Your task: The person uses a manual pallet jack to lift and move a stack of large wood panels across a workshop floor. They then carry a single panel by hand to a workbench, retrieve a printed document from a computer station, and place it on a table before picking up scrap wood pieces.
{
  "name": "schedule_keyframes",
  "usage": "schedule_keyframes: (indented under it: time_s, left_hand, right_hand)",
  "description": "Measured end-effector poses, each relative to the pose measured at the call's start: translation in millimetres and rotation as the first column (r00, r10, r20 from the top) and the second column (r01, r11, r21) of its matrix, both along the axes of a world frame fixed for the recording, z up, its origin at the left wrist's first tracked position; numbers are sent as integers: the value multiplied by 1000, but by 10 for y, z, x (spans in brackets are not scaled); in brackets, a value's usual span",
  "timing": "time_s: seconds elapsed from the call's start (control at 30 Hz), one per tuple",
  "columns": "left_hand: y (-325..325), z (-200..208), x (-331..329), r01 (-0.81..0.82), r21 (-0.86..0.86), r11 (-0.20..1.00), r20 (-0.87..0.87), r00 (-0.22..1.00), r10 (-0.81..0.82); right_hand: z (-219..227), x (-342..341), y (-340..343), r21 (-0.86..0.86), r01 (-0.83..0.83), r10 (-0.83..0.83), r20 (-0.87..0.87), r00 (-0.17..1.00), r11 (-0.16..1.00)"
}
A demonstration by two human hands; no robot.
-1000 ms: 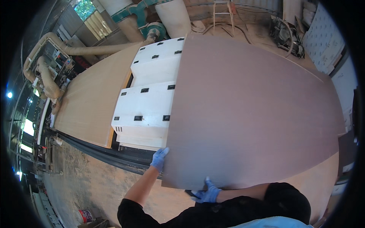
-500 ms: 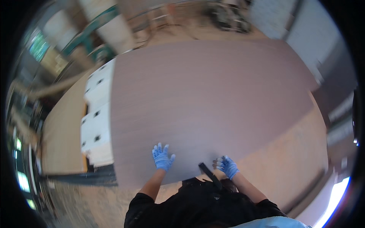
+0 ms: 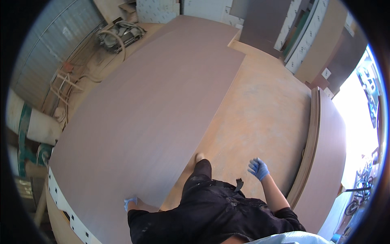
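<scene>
A large brown panel (image 3: 154,101) with a smooth, dull surface stretches from near my left side to the far wall. My left hand (image 3: 130,203), in a blue glove, is over the panel's near part. Its fingers are small and foreshortened in view; the thumb seems apart from them, with nothing visible in the hand. On my right, my right hand (image 3: 258,168), also gloved in blue, is raised over the dusty floor (image 3: 260,105), clear of the panel. Its fingers are curled in, and no object shows in them.
A stack of brown panels (image 3: 325,154) lies along the right. More sheets (image 3: 264,24) lean at the far wall. A dusty machine (image 3: 120,36) and hoses stand far left; white-and-green ducting (image 3: 30,134) is nearer. A white strip with dark squares (image 3: 61,203) edges the near left.
My body and view have turned right, and I now stand beside the panel's right edge. My right hand has moved away from the panel and closed; the left stays over the panel.
</scene>
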State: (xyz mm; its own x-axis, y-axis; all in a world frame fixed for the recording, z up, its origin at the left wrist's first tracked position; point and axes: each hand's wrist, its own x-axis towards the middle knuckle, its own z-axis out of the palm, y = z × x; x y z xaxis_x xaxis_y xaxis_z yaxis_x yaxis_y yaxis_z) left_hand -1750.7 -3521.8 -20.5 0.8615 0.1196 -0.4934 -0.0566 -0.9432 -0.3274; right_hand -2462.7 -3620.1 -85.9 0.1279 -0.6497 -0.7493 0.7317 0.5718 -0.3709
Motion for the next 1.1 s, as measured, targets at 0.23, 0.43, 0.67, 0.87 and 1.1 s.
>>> schedule_keyframes:
  time_s: [0.23,0.43,0.67,0.87,1.1]
  left_hand:
    - [-1878,-721,-1472,274,-118,954,147,955,-257]
    - [-4483,-1527,-3675,707,-385,594,-142,590,-795]
    - [-7009,-804,-6526,595,-795,-113,135,-8,-991]
    - [-7700,-1364,-7309,606,-737,299,-126,312,-942]
    - [-7283,-1974,-7449,422,-470,776,-327,733,-596]
  right_hand:
    - [37,-683,-1953,58,87,-69,-257,964,995]
    - [-570,-1585,-2242,102,49,-29,-188,982,994]
    - [-1124,-3118,-2112,412,156,11,-376,927,898]
    - [-1693,-4947,-3330,394,62,199,-585,786,917]
    - [-1124,-5454,-6870,543,-399,673,-616,409,739]
